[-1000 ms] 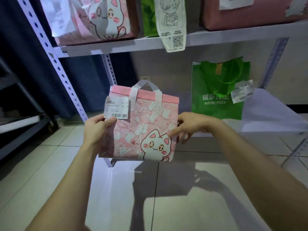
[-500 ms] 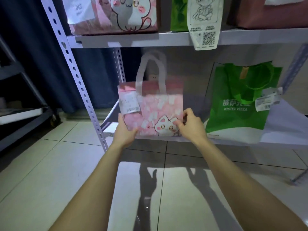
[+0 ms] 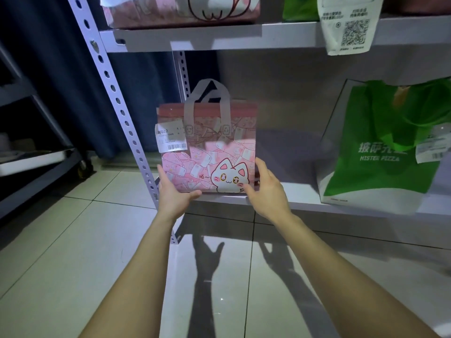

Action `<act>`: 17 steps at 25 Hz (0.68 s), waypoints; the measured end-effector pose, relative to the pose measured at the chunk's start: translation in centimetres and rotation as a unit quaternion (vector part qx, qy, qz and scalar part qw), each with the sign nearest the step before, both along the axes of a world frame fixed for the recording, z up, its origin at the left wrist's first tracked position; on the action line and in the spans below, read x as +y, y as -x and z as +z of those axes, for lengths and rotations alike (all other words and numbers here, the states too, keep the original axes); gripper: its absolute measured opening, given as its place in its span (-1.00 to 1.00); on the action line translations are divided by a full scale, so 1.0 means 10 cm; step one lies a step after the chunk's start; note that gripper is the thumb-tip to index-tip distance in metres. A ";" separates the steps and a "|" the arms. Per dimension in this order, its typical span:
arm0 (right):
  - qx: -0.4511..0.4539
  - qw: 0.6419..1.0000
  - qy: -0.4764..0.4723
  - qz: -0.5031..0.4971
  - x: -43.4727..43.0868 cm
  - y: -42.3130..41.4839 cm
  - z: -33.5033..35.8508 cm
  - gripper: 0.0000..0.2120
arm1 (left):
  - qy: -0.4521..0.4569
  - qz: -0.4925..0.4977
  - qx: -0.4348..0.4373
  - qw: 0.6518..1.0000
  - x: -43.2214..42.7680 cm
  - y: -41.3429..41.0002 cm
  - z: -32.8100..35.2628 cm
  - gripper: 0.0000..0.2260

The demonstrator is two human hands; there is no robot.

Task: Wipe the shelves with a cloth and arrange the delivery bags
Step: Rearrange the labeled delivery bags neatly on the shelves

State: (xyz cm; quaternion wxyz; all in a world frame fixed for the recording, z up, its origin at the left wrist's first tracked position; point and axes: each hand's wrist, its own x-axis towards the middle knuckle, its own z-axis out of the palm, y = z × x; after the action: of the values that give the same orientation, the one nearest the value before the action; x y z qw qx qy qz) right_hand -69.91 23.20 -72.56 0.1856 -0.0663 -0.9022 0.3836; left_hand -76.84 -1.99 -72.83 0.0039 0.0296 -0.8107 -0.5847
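A pink delivery bag (image 3: 219,152) with a white cartoon cat and grey handles stands upright at the left end of the lower grey shelf (image 3: 292,203). A white barcode label (image 3: 170,140) hangs on its upper left. My left hand (image 3: 174,193) cups the bag's lower left corner, fingers up the side and thumb along the bottom edge. My right hand (image 3: 267,191) rests against the lower right edge with straight fingers. No cloth is in sight.
A green Mister Pizza bag (image 3: 380,147) with a receipt stands further right on the same shelf. The upper shelf (image 3: 244,36) carries another pink cat bag (image 3: 170,11), a green bag and a white QR-code slip (image 3: 349,28). A perforated post (image 3: 117,101) stands left, beyond it a dark rack (image 3: 36,162).
The pink bag went from mid-air in front of me onto the lower shelf. My hands slid down to its bottom corners and loosened.
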 end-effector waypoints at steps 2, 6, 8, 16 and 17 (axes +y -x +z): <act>0.018 1.000 -0.021 -0.006 -0.06 0.02 -0.04 -0.38 | 0.034 0.005 -0.004 0.999 -0.04 0.01 -0.02 0.31; 0.001 0.999 -0.047 -0.026 -0.02 0.02 -0.06 -0.36 | 0.075 0.024 -0.004 0.997 -0.02 -0.01 0.01 0.22; -0.012 0.998 -0.058 -0.031 0.05 -0.02 -0.01 -0.38 | 0.083 0.052 -0.021 0.995 0.01 -0.04 0.08 0.22; 0.099 0.991 -0.083 -0.035 0.69 -0.47 0.54 -0.73 | 0.026 0.102 0.078 0.991 0.77 -0.35 0.59 -0.36; 0.114 0.988 -0.098 -0.037 0.82 -0.59 0.59 -0.80 | -0.031 0.058 0.062 0.996 0.98 -0.41 0.65 -0.43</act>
State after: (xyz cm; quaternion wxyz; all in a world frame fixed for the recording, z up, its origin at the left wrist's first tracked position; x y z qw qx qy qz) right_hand -63.98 31.36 -66.64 0.3070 -0.0372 -0.9052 0.2916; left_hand -72.76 7.77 -66.38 0.0875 0.0401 -0.7875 -0.6087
